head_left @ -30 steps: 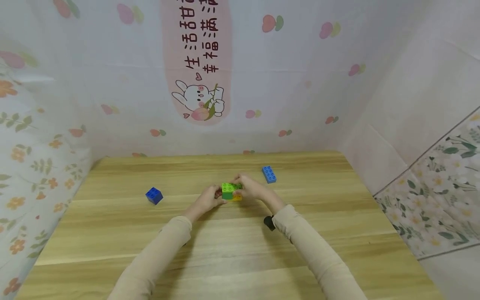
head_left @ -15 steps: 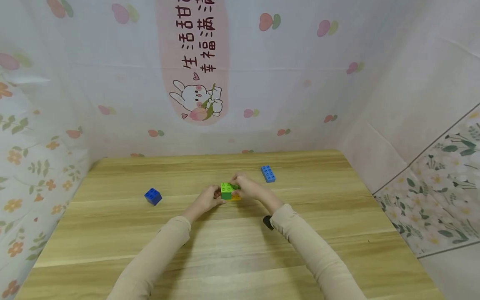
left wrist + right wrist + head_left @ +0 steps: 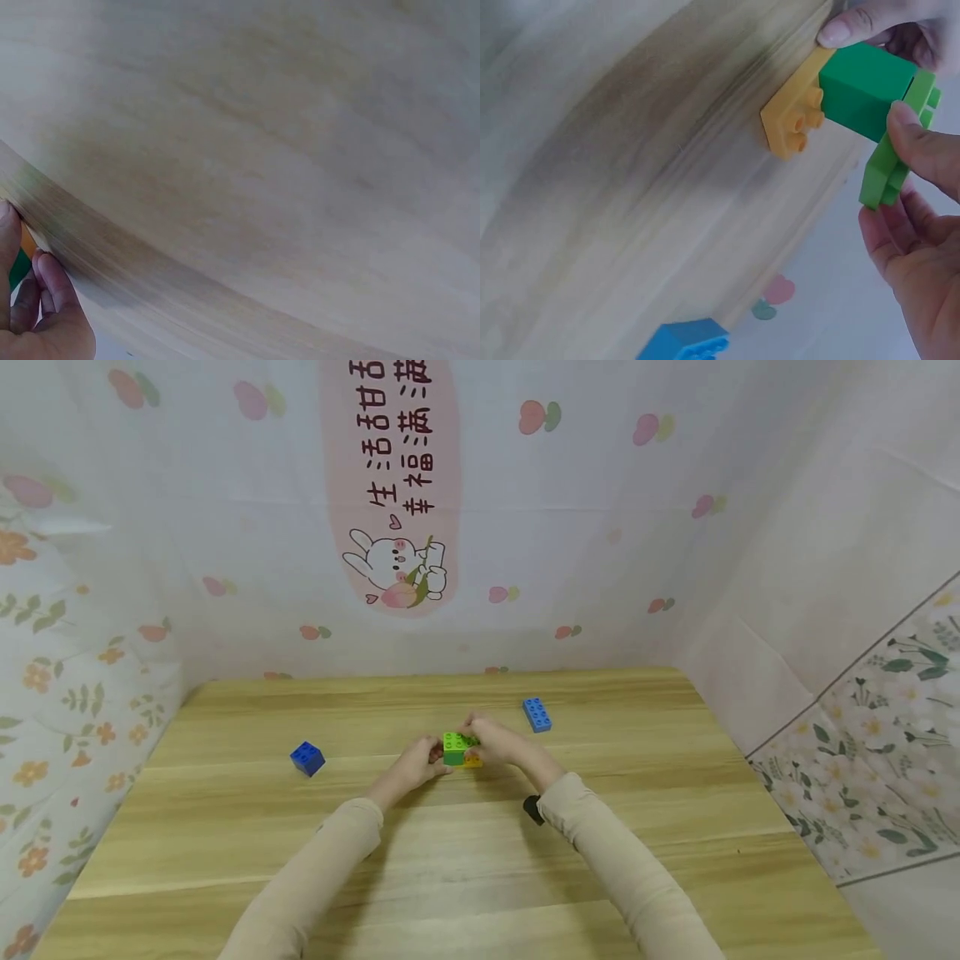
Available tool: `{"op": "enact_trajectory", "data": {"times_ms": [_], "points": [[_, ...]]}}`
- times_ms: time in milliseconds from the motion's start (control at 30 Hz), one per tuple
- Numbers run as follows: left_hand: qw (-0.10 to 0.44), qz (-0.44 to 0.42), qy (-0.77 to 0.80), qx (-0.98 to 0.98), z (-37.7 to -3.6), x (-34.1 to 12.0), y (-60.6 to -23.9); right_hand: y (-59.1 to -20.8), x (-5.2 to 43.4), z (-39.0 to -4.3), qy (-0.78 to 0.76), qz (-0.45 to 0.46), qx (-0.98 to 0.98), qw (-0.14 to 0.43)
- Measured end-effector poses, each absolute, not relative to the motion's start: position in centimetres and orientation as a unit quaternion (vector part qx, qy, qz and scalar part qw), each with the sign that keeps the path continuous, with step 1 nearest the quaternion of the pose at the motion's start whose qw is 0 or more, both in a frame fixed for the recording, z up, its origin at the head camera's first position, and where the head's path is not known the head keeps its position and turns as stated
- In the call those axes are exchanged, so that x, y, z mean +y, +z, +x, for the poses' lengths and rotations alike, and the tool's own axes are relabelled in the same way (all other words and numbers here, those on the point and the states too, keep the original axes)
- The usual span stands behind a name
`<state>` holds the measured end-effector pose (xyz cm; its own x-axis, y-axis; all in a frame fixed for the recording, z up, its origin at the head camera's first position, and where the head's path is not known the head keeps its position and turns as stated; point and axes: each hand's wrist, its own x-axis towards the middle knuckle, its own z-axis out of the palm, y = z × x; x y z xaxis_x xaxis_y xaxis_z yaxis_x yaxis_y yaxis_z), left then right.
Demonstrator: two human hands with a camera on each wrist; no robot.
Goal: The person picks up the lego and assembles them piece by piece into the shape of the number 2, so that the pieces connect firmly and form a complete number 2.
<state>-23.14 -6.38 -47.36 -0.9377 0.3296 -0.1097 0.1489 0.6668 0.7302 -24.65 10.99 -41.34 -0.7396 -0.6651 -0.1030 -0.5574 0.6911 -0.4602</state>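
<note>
A small stack of toy building bricks stands at the middle of the table. At its bottom is a flat orange brick (image 3: 778, 126) with bare studs at one end. Upon that sits a dark green block (image 3: 862, 88), topped by a flat light green brick (image 3: 883, 171) that overhangs toward my right side. My left hand (image 3: 408, 768) grips the stack's left end, its thumb at the orange brick. My right hand (image 3: 501, 743) pinches the overhanging light green brick between thumb and fingers. In the left wrist view, only slivers of orange and green show beside the fingers.
A dark blue brick (image 3: 307, 758) lies to the left on the wooden table (image 3: 465, 877). Farther back on the right is a lighter blue, longer brick (image 3: 537, 714). A patterned cloth (image 3: 600, 543) hangs behind the table's far edge.
Both hands stay at the stack with hardly any motion. The head view has shifted slightly, so the whole scene sits a little lower.
</note>
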Motion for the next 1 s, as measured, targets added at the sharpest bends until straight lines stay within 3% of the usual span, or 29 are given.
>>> {"op": "enact_trajectory", "data": {"times_ms": [233,567,1000], "points": [[0.108,0.127,0.397,0.902,-23.3,-6.6,-47.0,-41.4,10.6,-25.2,-0.177,-0.342,0.916,0.113],[0.096,0.134,0.394,0.904,-23.5,-6.5,-47.3,-45.0,12.6,-25.6,-0.471,-0.198,0.842,0.174],[0.107,0.134,0.397,0.902,-23.1,-6.4,-47.7,-48.3,13.4,-25.0,-0.609,-0.115,0.766,0.170]]}}
